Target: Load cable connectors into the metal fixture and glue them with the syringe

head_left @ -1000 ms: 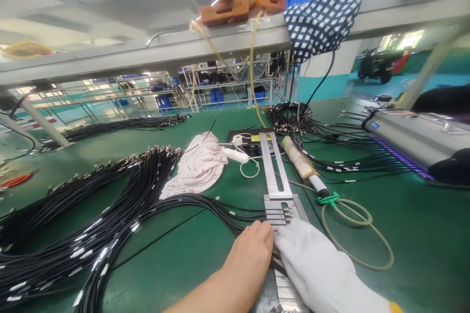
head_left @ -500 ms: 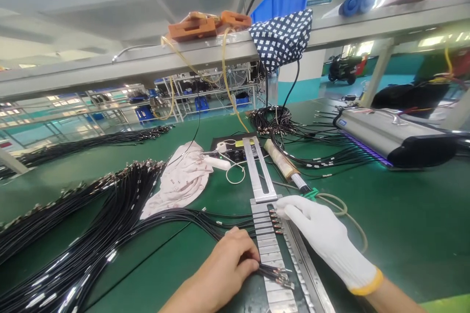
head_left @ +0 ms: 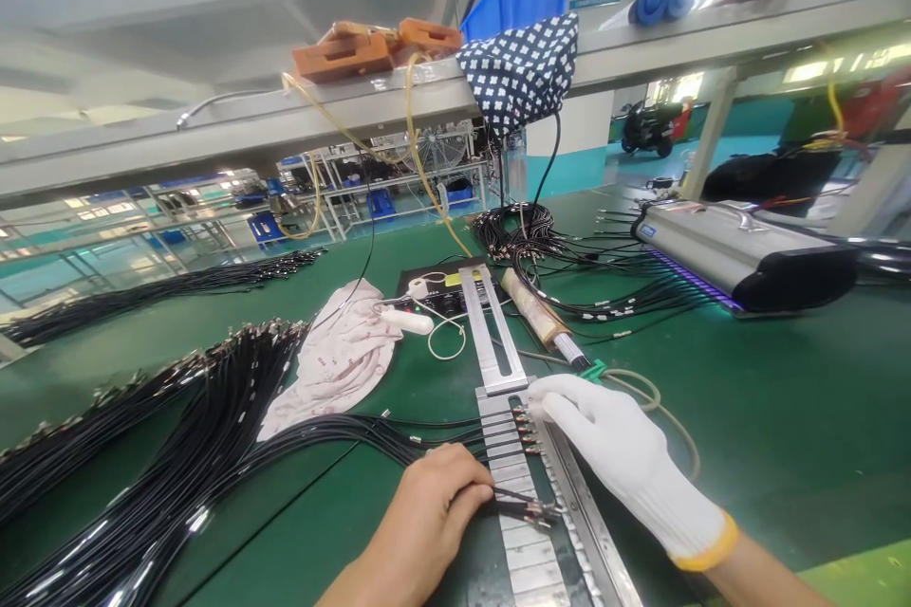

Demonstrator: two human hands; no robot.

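Note:
My bare left hand (head_left: 434, 512) is closed around a small bunch of black cables (head_left: 509, 505), their metal-tipped ends sticking out to the right over a slotted metal strip (head_left: 523, 517). Above it, several cables lie side by side across the strip, their copper-coloured ends (head_left: 527, 436) near the long metal rail (head_left: 584, 512). My right hand (head_left: 604, 427), in a white glove with a yellow cuff, rests at the rail's far end beside the topmost cable ends. Its thumb and fingers are pressed together, and whatever is between them is hidden. A slotted metal plate (head_left: 491, 332) extends beyond the strip.
Large bundles of black cables (head_left: 213, 417) cover the left of the green table. A pale cloth (head_left: 348, 351), a black control box (head_left: 441, 289) and a taped roll (head_left: 537, 308) lie ahead. To the right stands a silver machine (head_left: 740, 251) glowing purple. An overhead beam (head_left: 242, 128) crosses above.
My left hand has shifted the cable bunch slightly up, its ends now closer to the rail. My gloved right hand stays at the rail's far end. The whole view has swung a little.

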